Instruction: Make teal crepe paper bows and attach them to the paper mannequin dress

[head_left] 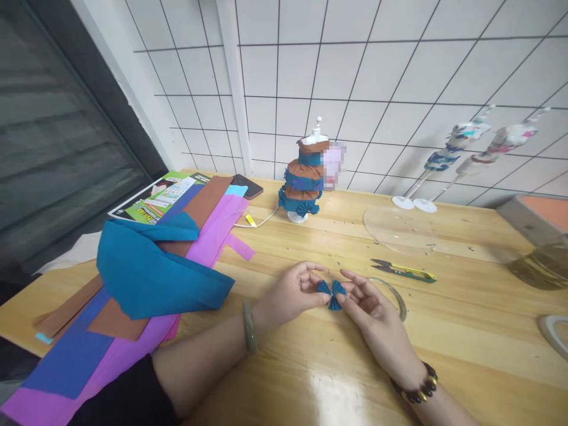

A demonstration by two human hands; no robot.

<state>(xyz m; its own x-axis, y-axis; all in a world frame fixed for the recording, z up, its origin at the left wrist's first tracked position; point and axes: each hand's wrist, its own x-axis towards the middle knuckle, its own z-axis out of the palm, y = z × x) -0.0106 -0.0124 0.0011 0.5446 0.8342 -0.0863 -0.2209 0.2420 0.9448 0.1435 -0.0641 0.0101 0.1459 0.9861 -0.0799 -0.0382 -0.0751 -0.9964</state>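
Heaped at the left of the wooden table [465,337]: teal, brown, pink and blue paper sheets [155,275], partly over a green booklet [153,201], just beside a phone [248,187]. Near the tiled wall, a small dress form [306,177] wrapped in brown and teal. Farther right, snips [404,271], a clear disc [399,232], two more dressed forms [448,155].

We observe the left hand [290,294] and right hand [371,310] pinching a small blue pleated bow [332,293] between fingertips above the wooden table [310,367], with snips [404,271] lying nearby.

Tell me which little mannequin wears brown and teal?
The upright mannequin nearest the phone; the two tilted mannequins at right wear pale patterned wraps.
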